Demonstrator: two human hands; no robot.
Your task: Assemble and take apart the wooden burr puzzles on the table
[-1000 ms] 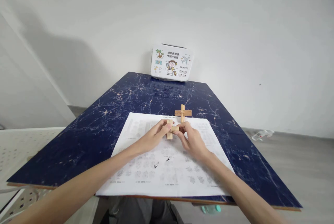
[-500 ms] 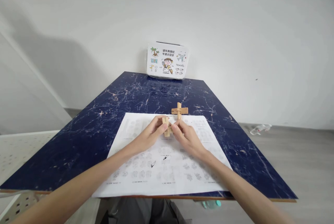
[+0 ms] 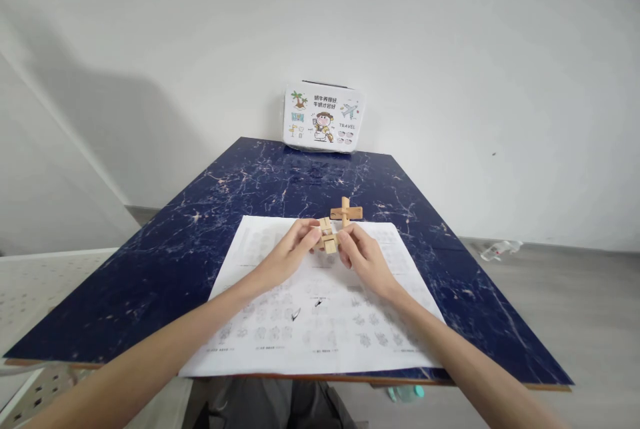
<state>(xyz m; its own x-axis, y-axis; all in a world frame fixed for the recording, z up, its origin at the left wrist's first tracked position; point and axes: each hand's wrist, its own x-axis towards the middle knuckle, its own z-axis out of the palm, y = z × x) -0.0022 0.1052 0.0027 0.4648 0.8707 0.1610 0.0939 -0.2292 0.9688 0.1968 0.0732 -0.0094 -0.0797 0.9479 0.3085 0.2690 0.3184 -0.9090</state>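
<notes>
Between my two hands is a small wooden interlocking block puzzle [image 3: 329,242], light in colour and made of several notched pieces. My left hand [image 3: 296,246] pinches its left side with thumb and fingers. On the right side, my right hand [image 3: 361,252] grips it in the same way, fingers closed. Just beyond my right hand stands a wooden cross-shaped piece [image 3: 346,210], darker in tone, at the far edge of the paper. Under both hands lies a white printed instruction sheet [image 3: 300,356] with rows of small drawings. Two small dark slivers [image 3: 296,314] rest on the sheet.
The dark blue marbled table [image 3: 280,182] reaches to the wall. A white case [image 3: 324,116] with cartoon prints leans there at the back. A clear plastic bottle [image 3: 500,249] lies on the floor at right, and another bottle [image 3: 406,392] shows below the front edge.
The block puzzle has been turned between my hands, so a gap between its pieces now faces me. My left thumb has moved off its front face to the side.
</notes>
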